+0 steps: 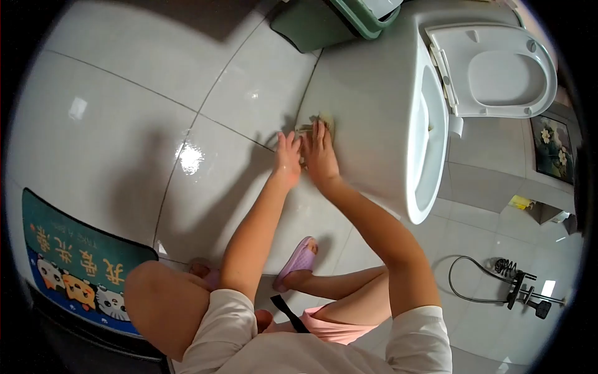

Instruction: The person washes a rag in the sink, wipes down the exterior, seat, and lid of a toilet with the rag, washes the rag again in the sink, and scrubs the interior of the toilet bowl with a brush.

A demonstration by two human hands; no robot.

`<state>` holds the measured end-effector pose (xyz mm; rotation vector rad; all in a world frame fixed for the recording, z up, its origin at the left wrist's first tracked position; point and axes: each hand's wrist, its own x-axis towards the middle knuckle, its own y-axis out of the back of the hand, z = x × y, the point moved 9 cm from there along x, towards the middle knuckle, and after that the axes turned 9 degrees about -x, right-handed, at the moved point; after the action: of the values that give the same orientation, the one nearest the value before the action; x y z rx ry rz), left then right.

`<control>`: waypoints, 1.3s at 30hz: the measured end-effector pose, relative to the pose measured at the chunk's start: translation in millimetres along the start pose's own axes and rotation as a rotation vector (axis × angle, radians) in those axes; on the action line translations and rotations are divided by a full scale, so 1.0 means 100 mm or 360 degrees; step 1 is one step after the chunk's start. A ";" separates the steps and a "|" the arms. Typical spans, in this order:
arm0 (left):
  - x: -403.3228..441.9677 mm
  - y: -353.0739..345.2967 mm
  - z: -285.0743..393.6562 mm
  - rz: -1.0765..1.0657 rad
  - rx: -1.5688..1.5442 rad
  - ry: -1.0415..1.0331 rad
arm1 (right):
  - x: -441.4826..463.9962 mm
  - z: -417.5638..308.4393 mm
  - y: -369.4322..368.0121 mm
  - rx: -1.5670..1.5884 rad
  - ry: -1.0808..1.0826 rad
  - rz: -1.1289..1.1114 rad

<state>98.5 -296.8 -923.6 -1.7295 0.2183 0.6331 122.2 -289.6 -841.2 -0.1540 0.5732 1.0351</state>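
My left hand (pixel 288 159) is low by the shiny tiled floor, its fingers stretched out and slightly apart, with nothing visible in it. Right beside it, my right hand (pixel 321 157) lies with extended fingers against the lower side of the white toilet body (pixel 374 106). A small brownish, uneven patch or piece (pixel 304 128) shows at the fingertips, where the toilet body meets the floor; what it is cannot be made out. Part of it is hidden by the fingers.
A green bin (pixel 314 25) stands beyond the hands. The toilet lid (pixel 507 71) is raised at the upper right. A printed mat (pixel 81 268) lies at the left. One purple slipper (pixel 296 265) is on a foot below the hands. A black hose (pixel 458 287) hangs at the right.
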 end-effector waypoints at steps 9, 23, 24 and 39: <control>-0.20 0.32 0.64 0.0050 0.0163 -0.0400 | 1.09 0.12 -0.37 0.0119 -0.0311 -0.0367; -0.31 0.19 0.90 0.0051 0.0085 -0.0499 | 0.77 -0.29 -0.05 -0.0054 0.0151 -0.0417; -0.30 0.16 0.89 0.0047 -0.0015 -0.0495 | 0.59 -0.64 -0.18 -0.0208 0.0322 -0.0288; -0.27 0.19 0.89 0.0064 0.0177 -0.0487 | 0.61 -0.69 -0.29 -0.0078 0.0379 -0.0188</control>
<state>41.0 -222.9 -936.9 -1.5028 0.0719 0.8888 143.9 -283.7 -935.5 -0.3536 0.7457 0.9220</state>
